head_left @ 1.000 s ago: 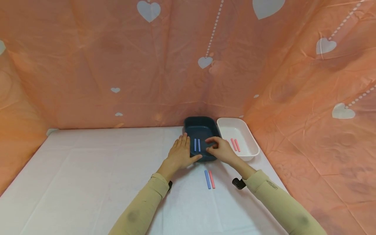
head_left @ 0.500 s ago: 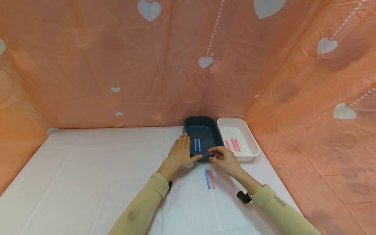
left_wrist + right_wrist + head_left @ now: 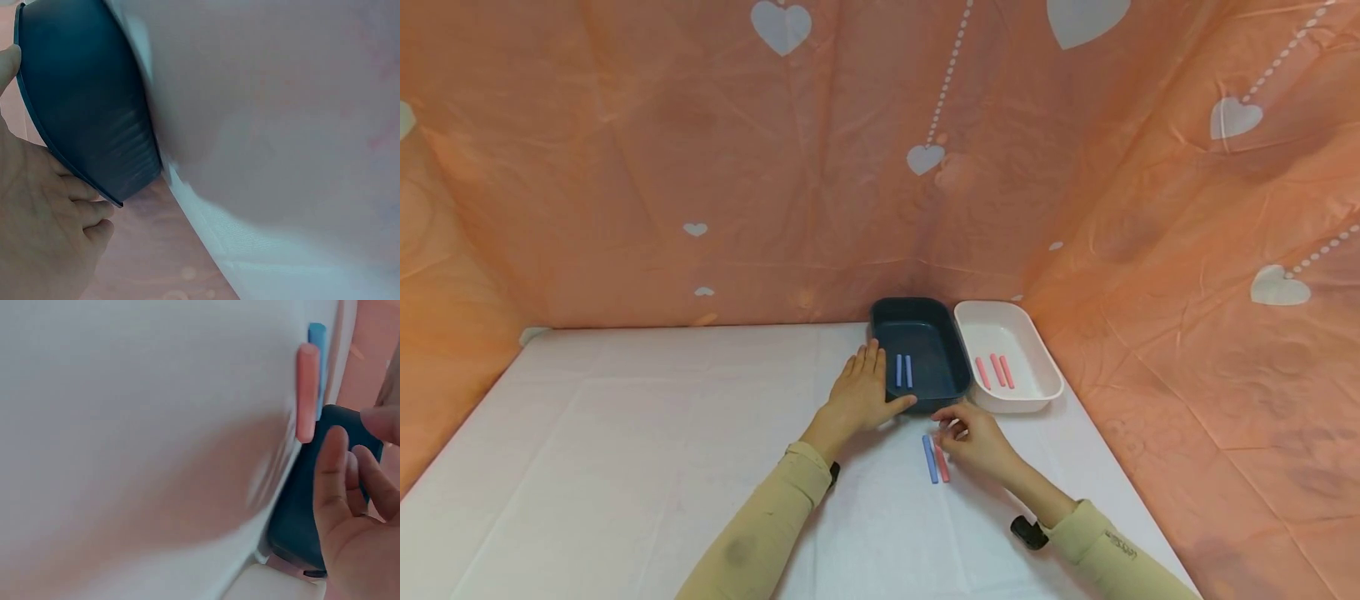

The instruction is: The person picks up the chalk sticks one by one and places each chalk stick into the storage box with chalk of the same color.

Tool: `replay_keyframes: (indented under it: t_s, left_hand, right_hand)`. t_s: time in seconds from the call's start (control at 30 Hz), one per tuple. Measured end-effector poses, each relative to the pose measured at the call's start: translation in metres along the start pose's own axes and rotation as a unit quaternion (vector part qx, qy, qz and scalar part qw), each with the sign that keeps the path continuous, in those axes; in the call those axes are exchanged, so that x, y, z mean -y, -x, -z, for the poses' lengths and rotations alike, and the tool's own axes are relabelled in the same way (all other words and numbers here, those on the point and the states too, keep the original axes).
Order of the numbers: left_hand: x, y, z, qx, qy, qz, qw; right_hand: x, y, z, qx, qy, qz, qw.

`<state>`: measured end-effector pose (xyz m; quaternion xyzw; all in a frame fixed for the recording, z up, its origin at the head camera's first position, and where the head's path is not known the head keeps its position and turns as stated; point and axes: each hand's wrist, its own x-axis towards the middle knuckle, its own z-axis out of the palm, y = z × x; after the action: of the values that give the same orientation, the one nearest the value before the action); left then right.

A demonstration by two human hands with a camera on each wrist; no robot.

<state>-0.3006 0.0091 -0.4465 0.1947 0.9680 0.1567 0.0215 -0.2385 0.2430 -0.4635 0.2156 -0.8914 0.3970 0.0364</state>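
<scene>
My left hand [image 3: 859, 392] rests with straight fingers along the left rim of a dark blue dish [image 3: 936, 337], its thumb at the near corner. Two blue chalk sticks [image 3: 909, 372] lie inside that dish. On the white cloth in front lie a pink chalk stick [image 3: 943, 468] and a blue chalk stick [image 3: 929, 458], side by side. Over the far end of the pink one hovers my right hand [image 3: 981, 443], thumb and fingers apart and nothing held. In the right wrist view a gap shows between the fingers and the pink chalk [image 3: 306, 394].
Touching the dark dish on its right is a white dish [image 3: 1039, 379] with three pink chalk sticks [image 3: 996, 369] in it. An orange curtain [image 3: 820, 208] with hearts stands behind and to the right. White cloth [image 3: 625, 442] covers the table.
My right hand has drawn back from above the dishes toward the chalk sticks on the cloth. A third pink chalk, earlier behind the hand, now shows. The left hand stays put.
</scene>
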Motion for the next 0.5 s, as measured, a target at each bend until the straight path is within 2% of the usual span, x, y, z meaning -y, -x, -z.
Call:
replay_keyframes:
  t_s: [0.23,0.5]
  left_hand:
    - [0.0002,0.001,0.0013,-0.002,0.0,-0.003,1.0]
    - [0.0008,-0.0005,-0.0016,-0.005,-0.005,-0.003,1.0]
  right_hand:
    - [-0.0037,0.0047,-0.0051,0.034,0.023,-0.035,0.9985]
    - [-0.0027,0.0081,-0.0065,0.068,0.042,-0.052,0.9955]
